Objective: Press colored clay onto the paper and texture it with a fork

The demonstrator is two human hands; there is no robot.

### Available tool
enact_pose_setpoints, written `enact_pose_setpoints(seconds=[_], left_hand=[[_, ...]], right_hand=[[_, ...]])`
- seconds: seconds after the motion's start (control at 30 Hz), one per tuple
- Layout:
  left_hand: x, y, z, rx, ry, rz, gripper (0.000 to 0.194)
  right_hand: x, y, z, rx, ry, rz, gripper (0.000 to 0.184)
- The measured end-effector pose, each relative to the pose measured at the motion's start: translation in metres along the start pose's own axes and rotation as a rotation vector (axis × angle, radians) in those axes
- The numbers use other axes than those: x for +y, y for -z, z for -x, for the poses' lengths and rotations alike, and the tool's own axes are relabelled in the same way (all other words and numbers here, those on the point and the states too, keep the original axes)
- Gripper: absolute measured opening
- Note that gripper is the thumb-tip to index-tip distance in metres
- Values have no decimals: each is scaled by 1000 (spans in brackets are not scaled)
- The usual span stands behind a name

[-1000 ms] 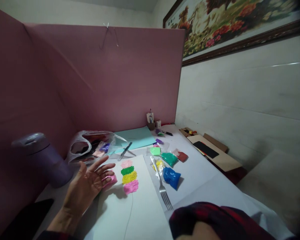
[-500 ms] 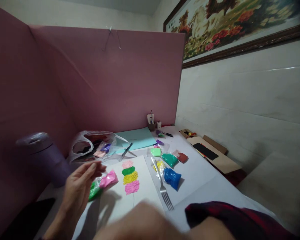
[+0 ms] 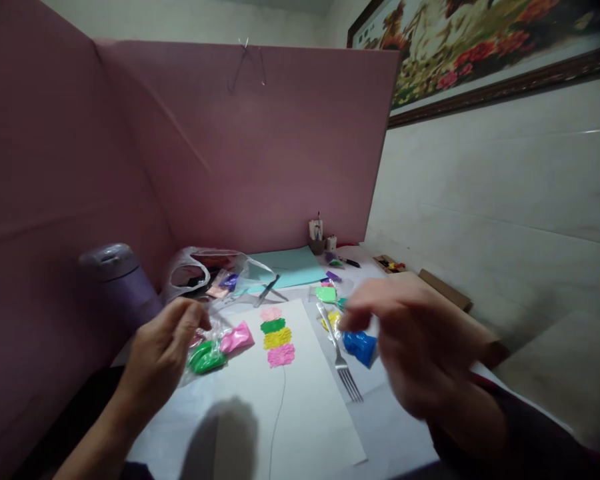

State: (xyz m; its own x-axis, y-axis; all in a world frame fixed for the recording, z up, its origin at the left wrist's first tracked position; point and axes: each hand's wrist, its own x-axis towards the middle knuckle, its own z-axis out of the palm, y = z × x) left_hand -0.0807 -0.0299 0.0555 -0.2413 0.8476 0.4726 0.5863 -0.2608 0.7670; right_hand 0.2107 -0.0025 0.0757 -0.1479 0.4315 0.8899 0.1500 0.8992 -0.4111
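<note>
Your left hand (image 3: 163, 347) is raised over the left side of the worktop (image 3: 395, 443), its fingers curled in and the thumb lying near them; nothing shows in it, though you cannot tell from here whether something small is pinched inside. Your right hand (image 3: 415, 340) is blurred, lifted over the right side with its fingers bent downward, so how far apart they are and whether they have hold of anything cannot be told.

Between your hands lies the white paper (image 3: 320, 413). On it you have four clay patches stacked in a column: pale pink (image 3: 271, 313) at the far end, then green (image 3: 273, 326), yellow (image 3: 278, 339) and bright pink (image 3: 281, 355) nearest you. A thin drawn line runs from the bright pink patch down towards you, and a dark shadow falls across the paper's near left part.

Just beside your left hand are a green clay packet (image 3: 207, 359) and a pink clay packet (image 3: 237, 338). On the other side, a fork (image 3: 341, 363) lies along the paper's right edge, tines pointing towards you. Right of it sits a blue clay packet (image 3: 360, 348), partly behind your right hand in this view, with a yellow clay packet (image 3: 333, 319) near the fork's handle and a light green clay packet (image 3: 325, 293) farther back.

Beyond the paper you have a plastic bag (image 3: 206, 277) on the left and a light blue sheet (image 3: 295, 267) beside it. A purple flask (image 3: 130, 290) stands at your far left.
</note>
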Motion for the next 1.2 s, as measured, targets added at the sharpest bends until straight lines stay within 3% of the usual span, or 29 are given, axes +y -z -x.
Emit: enact_pose_setpoints(seconds=[0.07,0.2,0.33,0.47,0.7,0.93,1.13,1.2], left_hand=[[-13,-16,-12,-73,7,-32,10],[-58,-39,-24,-262,2,-46,26],[-82,-47,-17,-321,-7,-60,43],[-90,-42,-11,-290,2,-88,44],[-97,-44,-12,-127,-8,-144,35],[-96,-41,-9,-100,-65,-303,31],[-82,-37,-5,-299,-66,-942,46],[-76,-38,-4,-343,-57,-1065,48]], right_hand=[[26,-22,-9,-20,-52,-17,20],[90,-49,5,-6,-196,163,27],[122,-56,37,-169,-89,302,27],[126,-55,45,-225,-30,330,26],[130,-55,40,-203,-86,327,28],[133,-55,43,-181,-165,283,29],[129,-56,44,-286,-73,208,31],[128,-56,44,-338,-21,192,31]])
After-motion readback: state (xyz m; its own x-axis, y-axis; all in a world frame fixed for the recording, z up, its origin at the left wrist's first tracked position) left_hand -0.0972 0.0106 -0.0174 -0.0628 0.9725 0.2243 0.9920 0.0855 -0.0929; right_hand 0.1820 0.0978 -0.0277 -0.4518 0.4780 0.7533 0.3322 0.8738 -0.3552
